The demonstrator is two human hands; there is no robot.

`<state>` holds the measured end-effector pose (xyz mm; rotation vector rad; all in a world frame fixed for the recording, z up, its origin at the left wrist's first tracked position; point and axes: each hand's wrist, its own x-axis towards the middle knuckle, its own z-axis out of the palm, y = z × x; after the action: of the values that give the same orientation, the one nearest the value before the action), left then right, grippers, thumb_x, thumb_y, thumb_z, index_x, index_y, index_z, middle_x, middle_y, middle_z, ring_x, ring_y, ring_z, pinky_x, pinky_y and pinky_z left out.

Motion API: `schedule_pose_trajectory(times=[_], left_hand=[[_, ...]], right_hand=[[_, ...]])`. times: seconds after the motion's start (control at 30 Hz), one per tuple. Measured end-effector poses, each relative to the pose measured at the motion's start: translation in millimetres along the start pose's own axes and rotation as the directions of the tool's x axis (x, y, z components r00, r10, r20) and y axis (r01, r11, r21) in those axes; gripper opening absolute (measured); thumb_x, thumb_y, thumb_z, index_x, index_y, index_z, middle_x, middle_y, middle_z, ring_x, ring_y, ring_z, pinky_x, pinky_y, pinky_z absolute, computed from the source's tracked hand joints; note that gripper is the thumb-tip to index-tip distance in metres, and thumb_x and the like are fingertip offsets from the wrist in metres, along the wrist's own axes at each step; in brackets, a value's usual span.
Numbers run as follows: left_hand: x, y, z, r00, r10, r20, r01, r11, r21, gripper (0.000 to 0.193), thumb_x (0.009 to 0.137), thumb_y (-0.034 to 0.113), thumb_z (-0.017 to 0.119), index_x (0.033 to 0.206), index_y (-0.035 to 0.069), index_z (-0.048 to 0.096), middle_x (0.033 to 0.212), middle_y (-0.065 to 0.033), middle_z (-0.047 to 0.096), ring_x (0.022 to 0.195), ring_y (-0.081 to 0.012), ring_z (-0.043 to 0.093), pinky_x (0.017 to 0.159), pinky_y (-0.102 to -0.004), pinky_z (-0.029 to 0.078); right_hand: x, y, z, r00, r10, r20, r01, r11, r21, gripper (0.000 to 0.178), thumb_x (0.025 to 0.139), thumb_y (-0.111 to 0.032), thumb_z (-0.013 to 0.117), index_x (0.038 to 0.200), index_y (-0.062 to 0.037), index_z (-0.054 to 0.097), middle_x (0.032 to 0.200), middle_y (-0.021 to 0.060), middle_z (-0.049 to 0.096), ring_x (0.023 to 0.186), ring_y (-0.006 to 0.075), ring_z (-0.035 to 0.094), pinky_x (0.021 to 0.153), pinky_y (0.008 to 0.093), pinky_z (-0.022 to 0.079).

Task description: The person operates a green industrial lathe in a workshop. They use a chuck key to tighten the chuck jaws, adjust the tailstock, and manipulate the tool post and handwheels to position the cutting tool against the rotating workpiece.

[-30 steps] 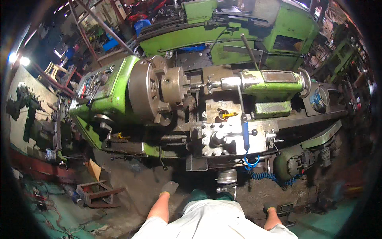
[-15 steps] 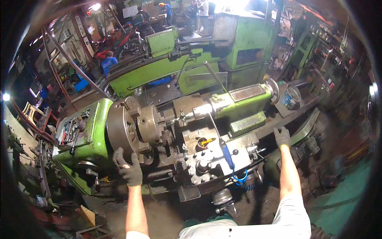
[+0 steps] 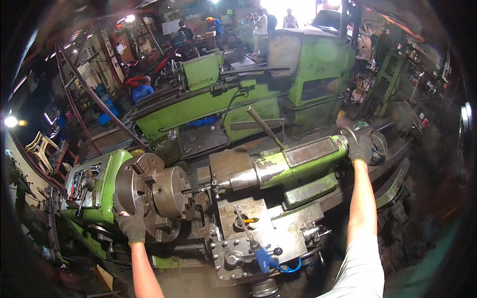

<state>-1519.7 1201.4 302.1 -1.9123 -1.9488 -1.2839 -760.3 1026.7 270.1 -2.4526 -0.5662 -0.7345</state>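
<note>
Gloved left hand (image 3: 131,224) curled on heavy steel chuck (image 3: 166,193) rim, lower left; right hand (image 3: 359,148) wraps rigid tailstock handwheel (image 3: 375,146); oily, slippery.

Behind you sits a second green lathe (image 3: 223,99), people (image 3: 258,25) stand by the bright doorway (image 3: 293,7), and a pale chair (image 3: 39,146) waits left.
</note>
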Motion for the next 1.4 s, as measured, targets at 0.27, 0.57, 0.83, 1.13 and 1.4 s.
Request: schedule_pose_trajectory(times=[0.27,0.57,0.83,1.13,1.4], left_hand=[[5,-15,-11,0.982,-0.115,0.152,0.122,0.992,-0.033,0.106,0.079,0.037,0.082,0.159,0.001,0.022,0.158,-0.0269,0.035,0.146,-0.0375,0.036,0.119,-0.0434,0.030],[5,-5,-4,0.990,-0.089,0.113,0.085,0.996,0.042,0.102,0.079,0.037,0.083,0.156,-0.003,0.028,0.156,-0.0243,0.038,0.143,-0.0357,0.039,0.118,-0.0415,0.032],[3,-12,0,0.993,-0.081,0.090,0.077,0.996,0.049,0.102,0.078,0.035,0.084,0.155,-0.004,0.028,0.151,-0.0252,0.041,0.140,-0.0341,0.042,0.116,-0.0421,0.034],[12,-7,-13,0.948,-0.190,0.254,0.209,0.977,-0.051,0.083,0.078,0.032,0.083,0.142,-0.002,0.043,0.130,-0.0194,0.060,0.117,-0.0303,0.059,0.102,-0.0394,0.046],[11,10,-13,0.884,-0.345,0.317,0.380,0.924,-0.054,0.103,0.070,0.039,0.088,0.144,-0.009,0.036,0.134,-0.0274,0.057,0.124,-0.0355,0.058,0.104,-0.0411,0.046]], right_hand=[[22,27,82,0.906,-0.406,0.117,0.422,0.888,-0.181,0.043,0.103,-0.029,0.046,0.145,-0.0211,0.053,0.141,0.0226,0.055,0.123,0.0364,0.059,0.105,0.0442,0.046],[54,59,97,0.955,-0.189,0.228,0.204,0.978,-0.045,0.039,0.103,-0.038,0.047,0.132,-0.0197,0.065,0.113,0.0212,0.070,0.098,0.0379,0.068,0.085,0.0477,0.051],[62,72,101,0.943,-0.225,0.244,0.186,0.967,0.173,0.052,0.100,-0.049,0.047,0.128,-0.0110,0.068,0.121,0.0234,0.068,0.109,0.0386,0.065,0.093,0.0442,0.049],[87,92,110,0.938,-0.069,0.338,0.093,0.994,-0.056,0.063,0.097,-0.060,0.047,0.126,-0.0077,0.068,0.122,0.0254,0.067,0.113,0.0410,0.063,0.096,0.0467,0.047],[33,75,37,0.932,-0.287,0.222,0.284,0.958,0.043,0.065,0.101,-0.056,0.043,0.127,0.0004,0.065,0.132,0.0269,0.061,0.125,0.0444,0.054,0.105,0.0483,0.041]])
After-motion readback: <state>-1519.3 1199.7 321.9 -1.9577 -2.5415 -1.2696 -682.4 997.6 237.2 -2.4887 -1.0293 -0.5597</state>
